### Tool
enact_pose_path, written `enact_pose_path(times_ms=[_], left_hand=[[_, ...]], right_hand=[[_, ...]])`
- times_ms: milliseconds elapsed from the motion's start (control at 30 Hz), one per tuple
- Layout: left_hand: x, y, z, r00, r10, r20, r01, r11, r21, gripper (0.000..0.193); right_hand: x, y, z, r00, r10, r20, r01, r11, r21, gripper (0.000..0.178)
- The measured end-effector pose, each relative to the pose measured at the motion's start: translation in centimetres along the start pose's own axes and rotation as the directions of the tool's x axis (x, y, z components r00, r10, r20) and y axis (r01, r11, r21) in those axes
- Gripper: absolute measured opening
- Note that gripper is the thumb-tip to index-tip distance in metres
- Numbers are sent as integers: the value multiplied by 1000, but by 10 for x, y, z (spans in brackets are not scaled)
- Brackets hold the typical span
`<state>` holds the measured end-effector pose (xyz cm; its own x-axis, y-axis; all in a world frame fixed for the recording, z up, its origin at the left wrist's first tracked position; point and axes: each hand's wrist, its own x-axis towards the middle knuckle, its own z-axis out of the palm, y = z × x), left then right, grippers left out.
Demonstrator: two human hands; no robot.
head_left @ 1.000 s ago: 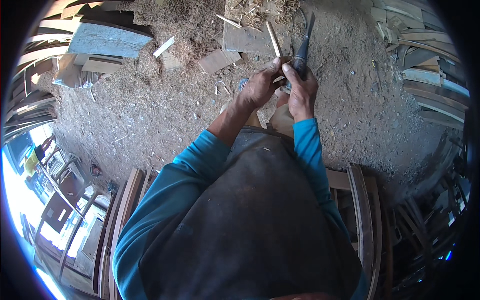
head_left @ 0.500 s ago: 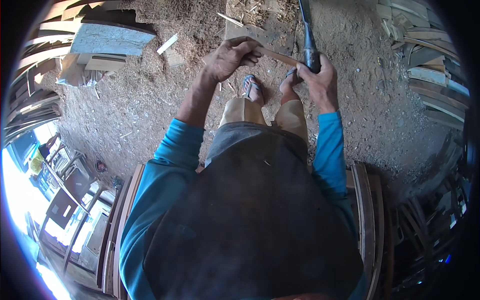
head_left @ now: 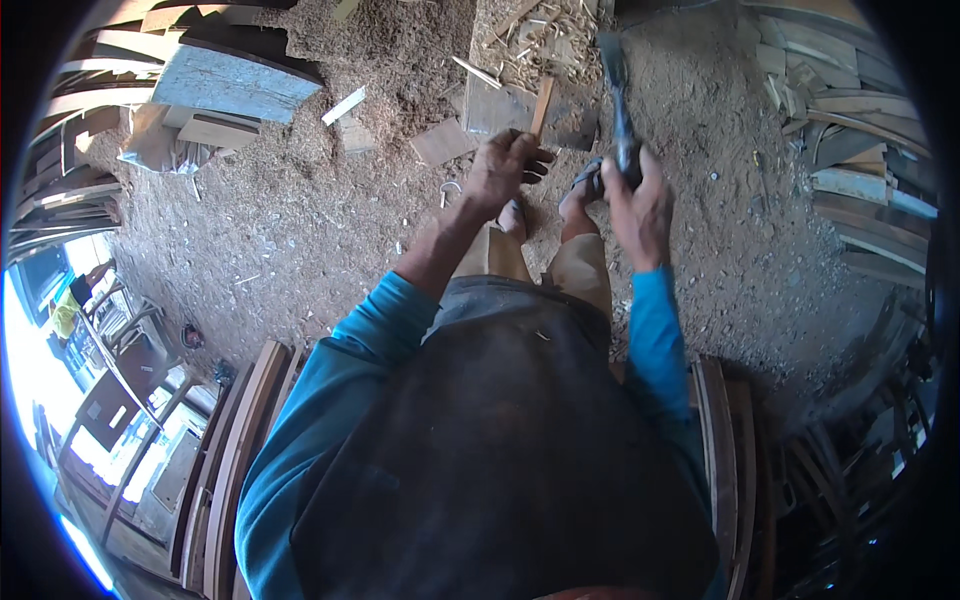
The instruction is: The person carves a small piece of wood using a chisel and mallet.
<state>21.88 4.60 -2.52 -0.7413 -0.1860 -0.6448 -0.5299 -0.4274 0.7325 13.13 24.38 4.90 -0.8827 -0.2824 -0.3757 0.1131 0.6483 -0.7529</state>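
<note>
My left hand [head_left: 497,172] is closed round the lower end of a thin reddish-brown strip of wood [head_left: 542,106], which stands up from the fingers in front of a shavings-covered board. To its right, my right hand [head_left: 642,205] grips the dark handle of a machete-like tool [head_left: 619,100]. Its long dark blade points away from me, and its far end is a little blurred. The strip and the blade are apart. Below the hands are my feet in sandals, one partly hidden behind the left hand.
A wooden board [head_left: 492,112] covered in curled shavings [head_left: 545,45] lies ahead on the dirt floor. A flat square wood piece [head_left: 443,143] and a pale offcut [head_left: 344,106] are left of it. Stacked planks flank both sides [head_left: 240,82] [head_left: 865,185]. At far left, a person [head_left: 72,300] appears among furniture frames.
The strip has turned from lying across between both hands to pointing away from me. My right hand no longer touches it. Both hands have come nearer, the left also moving right.
</note>
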Motion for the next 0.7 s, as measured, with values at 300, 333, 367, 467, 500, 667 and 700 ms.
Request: enact_pose_path(times_ms=[300,333,367,467,500,667,700], left_hand=[[35,-7,25,983,181,-6,-178,972,150,41],[39,-8,28,980,199,-25,-193,971,143,37],[42,-8,30,975,216,-45,-208,969,135,35],[41,-8,33,976,216,-26,-210,966,152,40],[43,-13,34,961,275,-21,-269,952,149,42],[44,-35,32,969,246,-15,-234,938,256,53],[47,-35,32,965,262,-9,-252,937,241,52]], right_hand=[[-84,38,21,987,-117,106,113,992,48,59],[-86,39,22,987,-110,115,103,993,60,58],[-85,41,23,985,-142,101,140,990,32,57],[-86,42,26,977,-207,60,207,978,3,55],[-87,48,29,971,-237,43,238,971,-12,55],[-98,46,36,986,-156,59,157,988,-2,54],[-90,53,40,982,-186,37,187,982,-33,53]])
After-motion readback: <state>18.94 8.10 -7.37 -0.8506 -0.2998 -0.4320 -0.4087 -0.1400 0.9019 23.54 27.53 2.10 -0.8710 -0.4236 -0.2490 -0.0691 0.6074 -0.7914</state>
